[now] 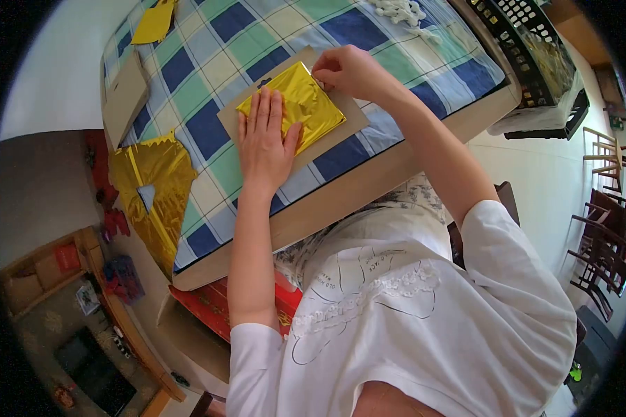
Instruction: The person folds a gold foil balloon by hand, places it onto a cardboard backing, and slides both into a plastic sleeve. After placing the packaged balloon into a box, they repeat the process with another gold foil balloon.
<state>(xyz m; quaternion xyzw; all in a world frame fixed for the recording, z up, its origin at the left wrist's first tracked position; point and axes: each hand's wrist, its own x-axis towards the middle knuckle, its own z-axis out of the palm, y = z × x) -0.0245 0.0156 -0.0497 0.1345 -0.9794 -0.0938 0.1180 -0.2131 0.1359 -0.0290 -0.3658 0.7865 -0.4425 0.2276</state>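
Note:
A square packet wrapped in shiny gold foil (313, 104) lies on a flat piece of brown cardboard (355, 119) on the table. My left hand (268, 139) rests flat on the foil's left part, fingers stretched out and thumb slightly apart. At the packet's upper right edge is my right hand (352, 73), with its fingers curled together in a pinch. What those fingertips hold, if anything, is too small to tell. The checked cloth (195, 97) in blue, green and white covers the table beneath.
A large crumpled gold foil sheet (167, 201) hangs over the table's left edge. Another cardboard piece (125, 97) and a yellow piece (154, 22) lie farther up. White stringy material (400, 10) sits at the far side. A black basket (525, 42) stands at the right.

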